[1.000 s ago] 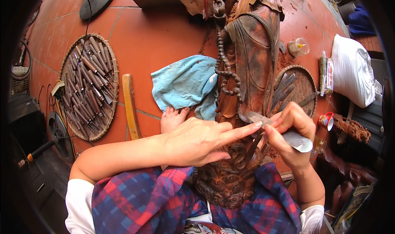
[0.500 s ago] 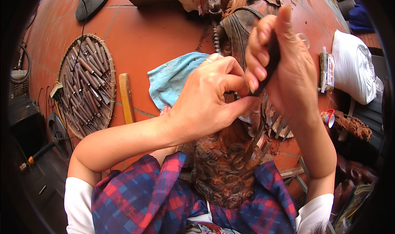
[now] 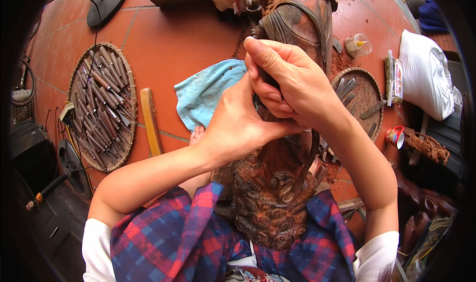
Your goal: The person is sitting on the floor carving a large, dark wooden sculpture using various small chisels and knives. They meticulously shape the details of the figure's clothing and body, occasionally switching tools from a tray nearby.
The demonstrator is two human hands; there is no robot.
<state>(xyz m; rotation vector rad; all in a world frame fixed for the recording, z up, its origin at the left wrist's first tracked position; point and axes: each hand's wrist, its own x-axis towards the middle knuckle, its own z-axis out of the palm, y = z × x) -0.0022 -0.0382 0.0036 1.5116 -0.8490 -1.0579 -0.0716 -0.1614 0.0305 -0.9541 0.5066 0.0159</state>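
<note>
- A floor of red-brown tiles (image 3: 188,34) is seen, dusted with wood shavings toward 2 o'clock.
- A dark carved wooden statue (image 3: 277,193) is laid from 12 to 6 o'clock, its base resting against the plaid lap.
- The right hand (image 3: 292,84) is closed over the statue's middle; whether a tool is gripped cannot be told.
- The left hand (image 3: 238,128) is cupped against the right, fingers hidden behind it.
- A round basket of chisels (image 3: 101,106) is set at 9 o'clock, with a blue cloth (image 3: 203,93) beside the statue.
- A white sack (image 3: 426,74) and a flat printed packet (image 3: 394,79) are placed at 2 o'clock, near a red mug (image 3: 395,136).
</note>
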